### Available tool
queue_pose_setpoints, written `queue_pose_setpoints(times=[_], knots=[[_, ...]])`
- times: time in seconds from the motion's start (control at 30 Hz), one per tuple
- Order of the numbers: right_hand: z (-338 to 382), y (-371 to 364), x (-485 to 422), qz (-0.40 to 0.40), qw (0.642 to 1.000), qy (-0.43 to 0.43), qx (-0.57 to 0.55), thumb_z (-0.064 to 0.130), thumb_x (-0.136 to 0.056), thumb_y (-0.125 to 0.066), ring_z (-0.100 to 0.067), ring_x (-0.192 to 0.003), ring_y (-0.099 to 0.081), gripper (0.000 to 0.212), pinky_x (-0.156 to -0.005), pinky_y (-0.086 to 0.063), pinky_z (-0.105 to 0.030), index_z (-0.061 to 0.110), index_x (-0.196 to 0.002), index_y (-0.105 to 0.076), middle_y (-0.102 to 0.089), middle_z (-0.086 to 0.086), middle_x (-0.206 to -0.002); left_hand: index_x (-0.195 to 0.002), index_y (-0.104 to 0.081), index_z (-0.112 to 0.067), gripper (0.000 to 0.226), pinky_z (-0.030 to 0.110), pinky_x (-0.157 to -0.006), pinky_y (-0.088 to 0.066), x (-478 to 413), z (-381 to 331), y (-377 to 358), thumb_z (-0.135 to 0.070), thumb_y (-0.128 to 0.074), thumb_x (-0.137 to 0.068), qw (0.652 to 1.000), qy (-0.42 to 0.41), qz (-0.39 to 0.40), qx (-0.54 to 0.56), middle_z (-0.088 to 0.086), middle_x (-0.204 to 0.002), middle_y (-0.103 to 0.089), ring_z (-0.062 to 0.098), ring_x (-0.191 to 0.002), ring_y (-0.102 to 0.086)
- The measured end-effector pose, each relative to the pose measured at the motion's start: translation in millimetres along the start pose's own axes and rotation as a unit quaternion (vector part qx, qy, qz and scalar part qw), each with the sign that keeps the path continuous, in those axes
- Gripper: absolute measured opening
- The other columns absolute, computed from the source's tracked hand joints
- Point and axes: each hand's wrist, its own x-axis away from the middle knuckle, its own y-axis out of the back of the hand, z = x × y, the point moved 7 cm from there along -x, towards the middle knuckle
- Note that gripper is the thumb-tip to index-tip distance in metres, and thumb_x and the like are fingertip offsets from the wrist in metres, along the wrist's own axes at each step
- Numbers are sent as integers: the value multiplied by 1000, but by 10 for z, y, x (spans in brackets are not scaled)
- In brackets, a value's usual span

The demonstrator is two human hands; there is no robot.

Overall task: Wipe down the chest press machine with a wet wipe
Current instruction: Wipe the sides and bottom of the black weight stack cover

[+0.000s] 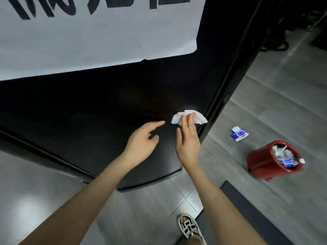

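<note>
Right grip: curled round wet wipe, at right edge of black machine panel.
Left grip: open, nothing held.

Likely a gym: black machine panel, grey floor tiles, dark mat.

Dim light; black machine panel underexposed; glare on floor; red bin motion-blurred; edges bent.
</note>
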Motion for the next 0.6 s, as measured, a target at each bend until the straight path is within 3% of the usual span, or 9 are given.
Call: queue_pose_setpoints(times=[0.07, 0.13, 0.2, 0.3, 0.37, 0.47, 0.53, 0.6], knots=[[42, 80, -80, -48, 999, 2, 11, 33, -98, -39, 4, -128, -32, 46, -91, -33, -14, 19, -141, -43, -26, -1, -154, -131, -54, -24, 46, 18, -101, -31, 42, -41, 55, -3, -51, -90, 982, -107, -8, -154, -8, -135, -50, 10, -125, -44], [75, 230, -153, -120, 993, -17, -12, 28, -95, -52, -3, -108, -49, 37, -80, -32, -6, 16, -130, -58, -42, 10, -143, -126, -59, -19, 44, 26, -98, -39, 82, -98, 90, -1, -54, -87, 951, -196, -24, -239, -2, -132, -54, 19, -120, -49], [49, 358, -235, -202, 975, -57, -68, 22, -90, -62, -4, -92, -57, 25, -76, -33, -1, 16, -114, -68, -52, 23, -120, -118, -65, -15, 42, 37, -85, -53, 88, -147, 100, 3, -62, -79, 920, -268, -33, -285, 4, -123, -60, 24, -108, -59], [3, 419, -356, -297, 947, -51, -112, 14, -85, -68, 14, -89, -54, 14, -77, -32, 2, 13, -98, -72, -56, 26, -96, -108, -69, -10, 47, 37, -65, -58, 63, -178, 69, 3, -75, -63, 851, -369, -72, -366, 10, -111, -64, 26, -95, -63], [-64, 434, -412, -342, 932, -16, -117, 19, -83, -69, 12, -89, -53, 12, -80, -36, -4, 14, -94, -72, -59, 24, -97, -106, -70, -9, 48, 33, -67, -57, 37, -172, 50, -1, -76, -59, 805, -420, -111, -404, 11, -108, -65, 25, -96, -60], [-80, 487, -432, -405, 910, 86, 3, 31, -84, -68, -16, -79, -55, 18, -72, -43, -26, 15, -88, -74, -66, 4, -91, -107, -69, -8, 39, 33, -77, -54, 11, -94, -19, -5, -59, -70, 732, -481, -165, -454, 13, -109, -65, 23, -101, -50], [-56, 493, -435, -435, 882, 176, 38, 24, -85, -70, -22, -84, -56, 13, -76, -45, -31, 13, -90, -74, -67, -4, -95, -107, -69, -7, 39, 34, -84, -47, -12, -26, -85, -10, -49, -74, 688, -503, -193, -486, 14, -111, -65, 24, -103, -48], [-68, 441, -463, -426, 868, 254, 10, 10, -86, -69, -24, -102, -58, 12, -92, -45, -29, 7, -96, -73, -64, -10, -111, -107, -69, -7, 38, 35, -88, -39, -12, 28, -134, -9, -52, -74, 658, -517, -224, -500, 16, -113, -64, 27, -105, -48]])
